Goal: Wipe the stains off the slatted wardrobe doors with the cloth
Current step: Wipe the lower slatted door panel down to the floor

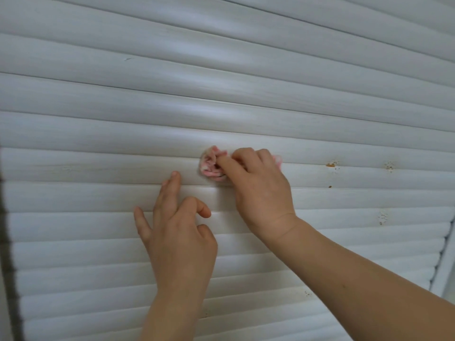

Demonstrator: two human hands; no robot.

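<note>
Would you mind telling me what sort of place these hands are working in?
Probably a home, close up against a slatted wardrobe door. White horizontal slats fill the view, brownish stains spot them, and the right hand holds a bunched pink cloth against a slat. Nothing else of the room shows.

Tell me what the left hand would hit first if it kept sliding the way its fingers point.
The left hand points up the slatted door. Only bare slats lie ahead; the bunched pink cloth sits just right of that line, though depth is unclear.
</note>
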